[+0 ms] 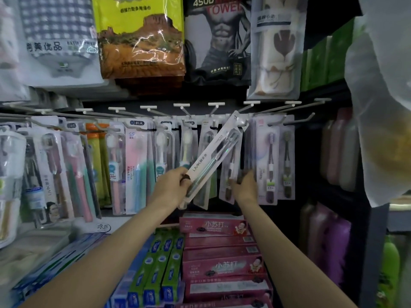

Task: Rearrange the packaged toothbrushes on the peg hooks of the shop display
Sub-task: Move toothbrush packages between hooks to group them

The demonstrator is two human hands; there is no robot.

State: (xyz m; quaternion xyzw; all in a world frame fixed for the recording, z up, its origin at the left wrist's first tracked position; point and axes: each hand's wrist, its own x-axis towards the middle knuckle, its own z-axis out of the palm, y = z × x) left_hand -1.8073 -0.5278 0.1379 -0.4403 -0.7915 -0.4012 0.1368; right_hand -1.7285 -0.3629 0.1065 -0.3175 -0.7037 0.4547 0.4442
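- Forearms, two, bare: nearest the camera, rising from the bottom edge over stacked toothpaste boxes (220,247) toward the peg display.
- Left hand (172,187): fingers curled round the lower end of a white toothbrush pack (213,158), thumb side toward the camera. Wrist roughly straight, forearm angled up and right.
- White toothbrush pack: long flat card with clear blister, marked LMK, held tilted, its top end up and right and lying against a peg hook (241,124) in the middle row. Whether the hang hole is on the hook cannot be told.
- Handling, judged: light; card stiff along its length but easily creased; blister glossy and likely slippery. Best held at the card edges near the bottom, as here, leaving the top end free to be guided onto the hook.
- Right hand (244,185): reaching to the lower ends of the hanging packs (231,172) just right of the tilted one. Fingers blurred; they appear to be closed about the pack bottoms, but the exact grip cannot be told.
- Hanging packs, judged: loose on their hooks, likely to swing; steadying from below suits them.
- Twin-brush pack (277,161): hangs untouched further right.
- Row of other packs (138,165): hangs left of the hands, untouched.
- Towel packages (142,38): hang above the hooks.
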